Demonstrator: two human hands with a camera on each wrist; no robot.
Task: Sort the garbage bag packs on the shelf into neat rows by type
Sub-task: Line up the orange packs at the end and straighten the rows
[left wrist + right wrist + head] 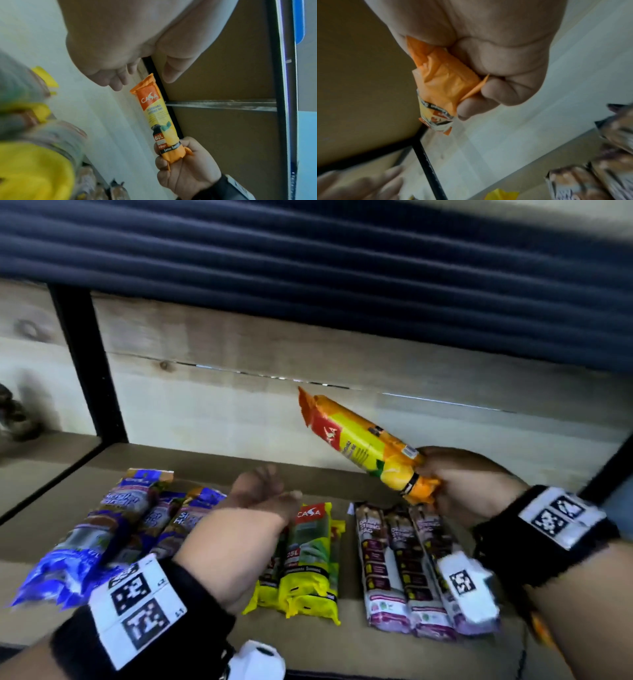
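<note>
Head view: held aloft in the right hand [469, 487] by its lower crimped end, an orange pack [363, 445], tilted up and leftward above the shelf [212, 460], likely so its type could be matched to a row. Below, laid in three groups: blue packs [113, 529], yellow packs [308, 556] marked "CASA" and "25L", purple packs [407, 566] reading "DRAWSTRING BAG". Hovered over the yellow group, the left hand [263, 494], loosely spread, holding nothing.

Left wrist view: relaxed fingers [116, 79] apart, empty; readable on the orange pack [154, 116], "CASA", "60L", "Lemon".

Right wrist view: grip curled tight round the orange pack's [443, 83] crumpled end, fingers [471, 108] pinching the wrapper. Probably bound for a row of its own.
</note>
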